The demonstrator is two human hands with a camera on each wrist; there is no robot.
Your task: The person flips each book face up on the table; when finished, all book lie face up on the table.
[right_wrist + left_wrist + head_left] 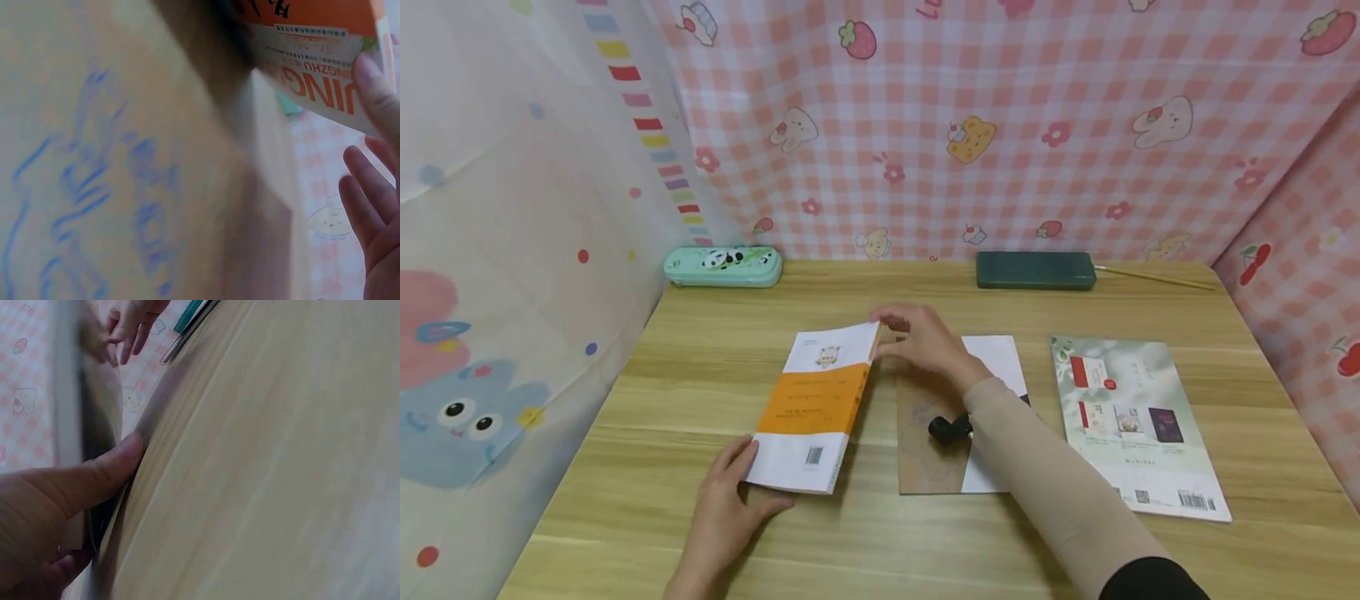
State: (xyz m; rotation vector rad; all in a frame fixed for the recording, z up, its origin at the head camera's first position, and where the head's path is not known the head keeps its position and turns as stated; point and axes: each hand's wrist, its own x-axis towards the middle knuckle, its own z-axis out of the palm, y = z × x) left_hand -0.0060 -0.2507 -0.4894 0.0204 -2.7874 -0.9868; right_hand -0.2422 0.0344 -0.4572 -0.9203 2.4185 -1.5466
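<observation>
A white book with a broad orange band (808,400) is tilted, its right side raised off the wooden table. My right hand (925,337) pinches its upper right corner; in the right wrist view the thumb (373,84) lies on the cover, which has orange lettering. At the lower left corner, my left hand (722,504) holds the book between thumb and fingers. The left wrist view shows the book's edge (67,425) close up, with the thumb (115,469) near the tabletop.
Right of the book lies a brown-and-white booklet (928,467), partly under my right forearm. Farther right is a pale green magazine (1138,425). A mint panda pencil case (722,267), a dark green case (1035,271) and a thin stick (1157,277) lie along the back edge.
</observation>
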